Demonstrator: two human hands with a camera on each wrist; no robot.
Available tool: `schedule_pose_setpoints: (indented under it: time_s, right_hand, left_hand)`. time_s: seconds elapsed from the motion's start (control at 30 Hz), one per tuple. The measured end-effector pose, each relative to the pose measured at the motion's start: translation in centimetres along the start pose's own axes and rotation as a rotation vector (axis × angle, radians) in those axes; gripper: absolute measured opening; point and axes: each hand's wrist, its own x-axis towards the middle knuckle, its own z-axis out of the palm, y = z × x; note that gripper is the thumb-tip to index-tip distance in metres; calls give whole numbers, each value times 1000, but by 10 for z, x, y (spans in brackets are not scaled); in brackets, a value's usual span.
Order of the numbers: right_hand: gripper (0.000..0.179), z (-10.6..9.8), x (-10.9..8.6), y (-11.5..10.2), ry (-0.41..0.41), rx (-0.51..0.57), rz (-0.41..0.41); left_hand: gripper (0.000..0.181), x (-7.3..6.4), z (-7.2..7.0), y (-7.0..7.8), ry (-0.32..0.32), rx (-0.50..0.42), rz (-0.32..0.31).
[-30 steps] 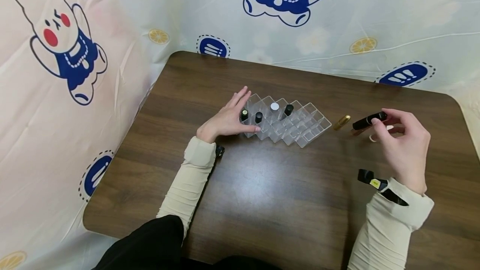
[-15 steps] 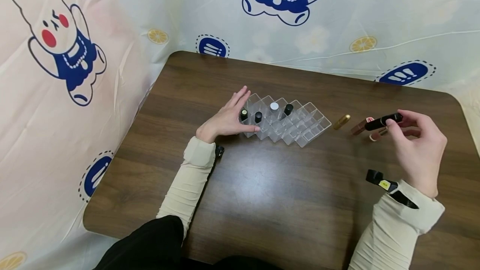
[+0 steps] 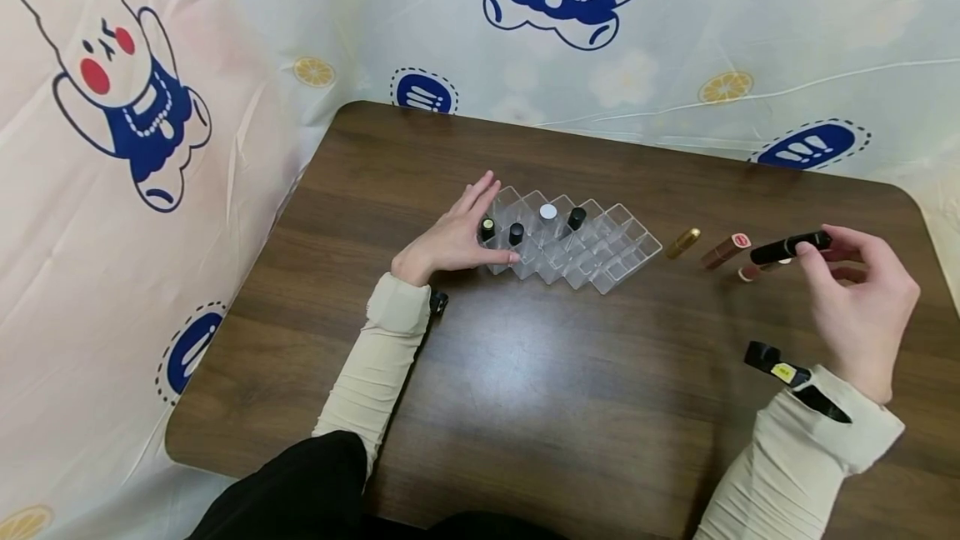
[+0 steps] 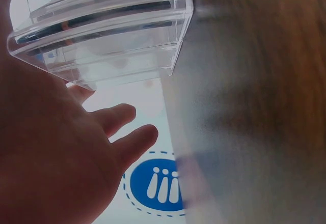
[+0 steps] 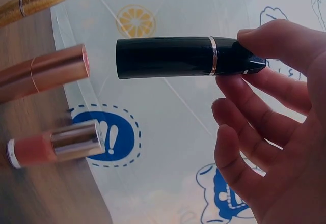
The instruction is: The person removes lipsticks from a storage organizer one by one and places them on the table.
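Note:
A clear lipstick organizer (image 3: 592,248) with diamond-shaped compartments stands on the brown table. My left hand (image 3: 453,240) rests at its left end, thumb along the front and the other fingers extended toward the back. Black-capped tubes (image 3: 516,233) and one white-topped tube (image 3: 548,212) stand in its left and middle compartments. At the right, my right hand (image 3: 862,298) pinches a black lipstick (image 5: 163,57) with a thin metallic ring by one end. It is held sideways above the table, partly over a pinkish lip gloss tube (image 5: 35,150).
Between organizer and right hand, a gold lipstick (image 3: 683,243) and a rose-gold lipstick (image 3: 726,251) lie on the table (image 3: 525,407). A printed curtain (image 3: 420,7) hangs behind the table and along its left side.
My right hand has moved to the right with the black lipstick, uncovering the rose-gold lipstick and part of the lip gloss tube. The left hand and organizer have stayed in place.

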Motion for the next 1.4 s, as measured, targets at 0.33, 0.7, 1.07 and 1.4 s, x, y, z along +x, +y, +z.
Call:
schedule_pose_setpoints:
  time_s: [0.33,0.7,1.07,1.4]
  right_hand:
    - [27,-9,2,10,68,18,26]
    - [28,-17,2,16,124,20,90]
    - [30,-22,5,31,117,27,166]
    - [31,-23,7,52,108,-20,178]
  left_hand:
    - [115,-1,0,0,2,-12,0]
    - [115,0,0,0,1,-6,2]
    - [115,2,1,-1,4,-9,1]
    - [115,2,2,-1,2,-5,-5]
